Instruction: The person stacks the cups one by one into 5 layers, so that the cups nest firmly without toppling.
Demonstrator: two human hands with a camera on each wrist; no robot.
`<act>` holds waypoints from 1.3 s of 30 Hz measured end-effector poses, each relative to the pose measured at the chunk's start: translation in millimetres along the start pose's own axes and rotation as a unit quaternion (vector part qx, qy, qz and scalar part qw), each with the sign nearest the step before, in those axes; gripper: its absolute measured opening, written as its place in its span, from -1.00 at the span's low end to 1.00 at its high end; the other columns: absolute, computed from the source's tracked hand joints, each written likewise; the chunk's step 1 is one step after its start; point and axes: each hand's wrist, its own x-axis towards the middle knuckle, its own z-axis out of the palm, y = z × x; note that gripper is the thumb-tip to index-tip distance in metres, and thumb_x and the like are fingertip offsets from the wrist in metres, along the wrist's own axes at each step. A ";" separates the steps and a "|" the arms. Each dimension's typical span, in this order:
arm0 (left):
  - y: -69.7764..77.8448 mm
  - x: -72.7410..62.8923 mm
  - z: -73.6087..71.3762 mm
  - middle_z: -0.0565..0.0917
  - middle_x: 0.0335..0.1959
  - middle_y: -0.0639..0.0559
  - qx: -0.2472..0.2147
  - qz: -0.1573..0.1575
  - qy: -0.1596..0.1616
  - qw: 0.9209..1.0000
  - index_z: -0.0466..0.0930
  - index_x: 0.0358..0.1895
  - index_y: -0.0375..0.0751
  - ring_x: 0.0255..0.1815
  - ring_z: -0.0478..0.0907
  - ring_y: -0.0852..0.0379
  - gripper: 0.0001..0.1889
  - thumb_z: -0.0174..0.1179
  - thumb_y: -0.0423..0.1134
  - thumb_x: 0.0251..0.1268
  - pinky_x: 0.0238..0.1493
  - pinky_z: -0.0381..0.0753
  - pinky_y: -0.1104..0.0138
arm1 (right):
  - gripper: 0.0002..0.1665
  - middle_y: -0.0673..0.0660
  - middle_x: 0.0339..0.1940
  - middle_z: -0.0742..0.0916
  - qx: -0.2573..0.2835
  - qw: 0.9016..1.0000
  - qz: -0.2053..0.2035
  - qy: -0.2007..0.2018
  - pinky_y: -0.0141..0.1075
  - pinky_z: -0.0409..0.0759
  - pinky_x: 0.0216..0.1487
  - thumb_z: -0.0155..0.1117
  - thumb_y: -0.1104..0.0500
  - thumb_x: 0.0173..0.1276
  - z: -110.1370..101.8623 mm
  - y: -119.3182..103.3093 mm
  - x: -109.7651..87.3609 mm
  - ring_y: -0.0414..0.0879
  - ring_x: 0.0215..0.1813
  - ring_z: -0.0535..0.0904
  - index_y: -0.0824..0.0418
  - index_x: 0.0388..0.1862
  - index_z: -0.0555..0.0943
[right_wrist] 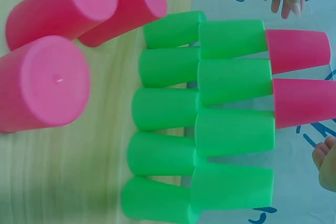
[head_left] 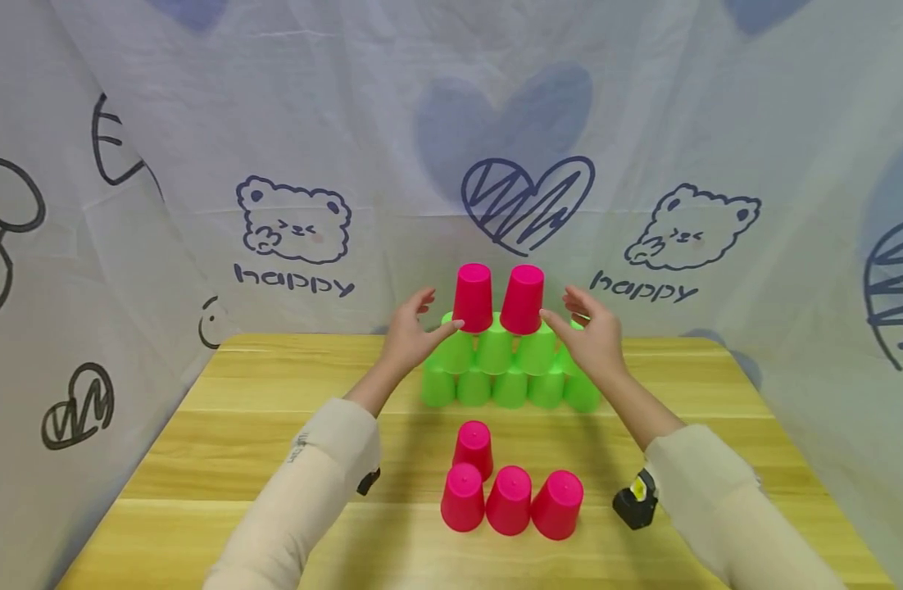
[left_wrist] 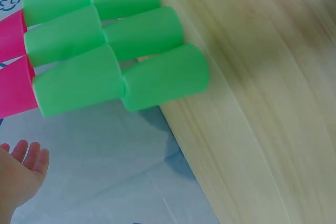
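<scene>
Operating remotely, I had the left hand [head_left: 415, 334] and right hand [head_left: 597, 336] just beside the upper pink cups [head_left: 474, 297], thumbs spread from fingers and pinching nothing, apparently to avoid jolting them where they straddled green cups [head_left: 494, 352].

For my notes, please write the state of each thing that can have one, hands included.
Two bright pink plastic cups on top: upside down, apart
Nine light green plastic cups: upside down, stacked in rows of five and four
Four lower bright pink plastic cups: upside down on the yellow wooden table
Left hand: beside the top cups, fingers relaxed
Right hand: beside the top cups, fingers relaxed
White printed cloth: hanging, creased
</scene>
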 end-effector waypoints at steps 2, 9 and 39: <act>-3.3 -2.9 -2.5 0.41 0.27 -0.22 0.002 -0.003 -0.003 1.000 0.25 0.31 -0.36 0.24 0.38 -0.15 -0.27 0.31 -0.13 0.11 0.27 0.40 0.06 | -0.33 0.36 0.19 0.54 0.003 1.000 0.000 0.003 -0.10 0.42 0.28 0.29 0.16 0.23 -1.1 1.6 -2.8 0.16 0.22 0.44 0.39 0.27 0.35; -13.7 -14.3 -7.9 0.41 0.26 -0.25 0.000 0.000 -0.003 1.000 0.28 0.27 -0.39 0.23 0.38 -0.17 -0.30 0.31 -0.15 0.09 0.26 0.40 0.06 | -0.38 0.38 0.15 0.56 0.001 1.000 -0.016 0.007 -0.10 0.46 0.24 0.31 0.20 0.21 -5.4 8.8 -13.5 0.18 0.19 0.48 0.42 0.22 0.39; -48.0 -77.0 -2.8 0.55 0.10 -0.24 -0.005 0.000 -0.001 1.000 0.45 0.13 -0.38 0.09 0.49 -0.17 -0.42 0.36 -0.19 0.02 0.10 0.51 0.02 | -0.46 0.39 0.13 0.57 -0.011 0.999 -0.015 -0.051 -0.07 0.50 0.17 0.31 0.25 0.19 -13.4 50.4 -66.7 0.19 0.17 0.50 0.46 0.13 0.46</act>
